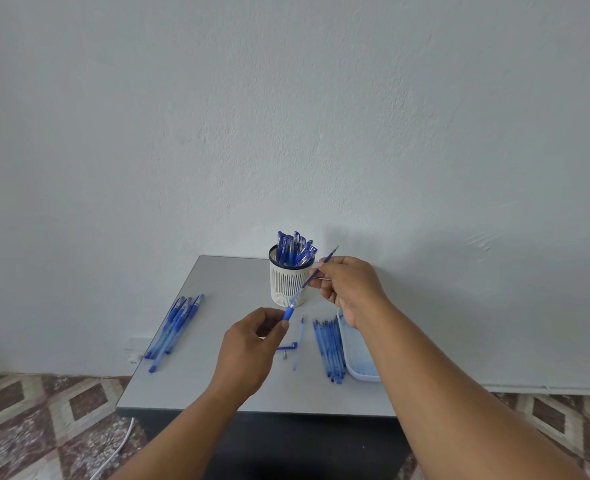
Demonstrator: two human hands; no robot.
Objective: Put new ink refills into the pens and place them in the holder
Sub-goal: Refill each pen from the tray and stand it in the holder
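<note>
**Hands hold a pen barrel and a refill above the surface**

Left hand (252,341) pinches the blue grip end of a clear pen barrel (295,299) between thumb and fingertips, the barrel tilted up and to the right. The right hand (349,289) grasps a thin refill (323,264) whose lower part runs into the barrel's open end; its pointed tip sticks out past the knuckles.

Behind them stands the holder (288,284), a white round cup with slotted walls and a dark rim, filled with capped blue pens (295,249) standing upright. At the right edge, a pale shallow tray (352,355) with rounded corners lies partly under the right forearm; what it holds cannot be told. Just left of the tray is a row of slim blue refills (329,348). A bundle of pens (175,327) lies at the left of the smooth grey surface (189,382). Near the middle rest a loose refill (298,344), a blue cap (288,347) and a small metal tip (285,356).
</note>
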